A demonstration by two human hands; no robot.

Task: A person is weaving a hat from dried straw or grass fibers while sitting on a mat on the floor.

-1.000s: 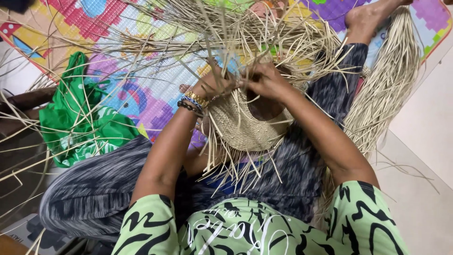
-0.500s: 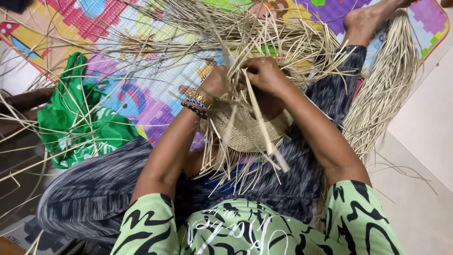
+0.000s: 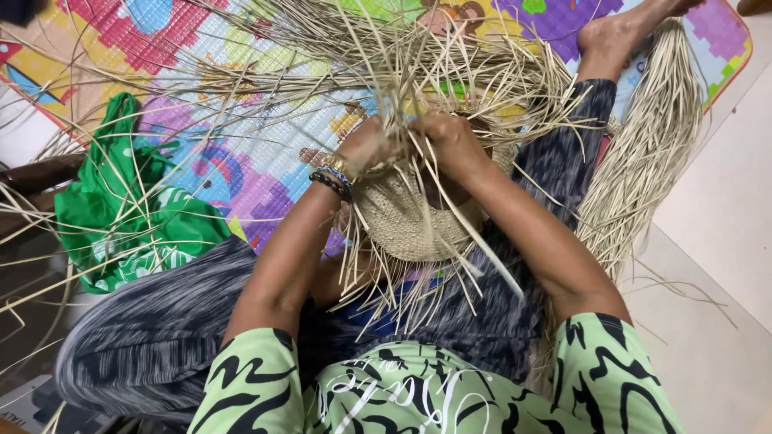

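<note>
Grip: left hand [image 3: 371, 146] and right hand [image 3: 447, 141] clenched together on straw strands [image 3: 418, 80], frame centre | woven basket [image 3: 406, 221] just below, on lap | wrists bent, forearms converging upward | room: play mat [image 3: 201, 161] upper left, green bag [image 3: 121, 217] left, straw bundle [image 3: 643, 153] right

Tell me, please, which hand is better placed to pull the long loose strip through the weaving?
Probably the right hand: the long strip runs down from it over the woven piece. The left hand grips the strands beside it.

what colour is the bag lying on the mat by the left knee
Bright green with pale markings: the plastic bag shows best in the head view, crossed by loose straw strips.
</note>
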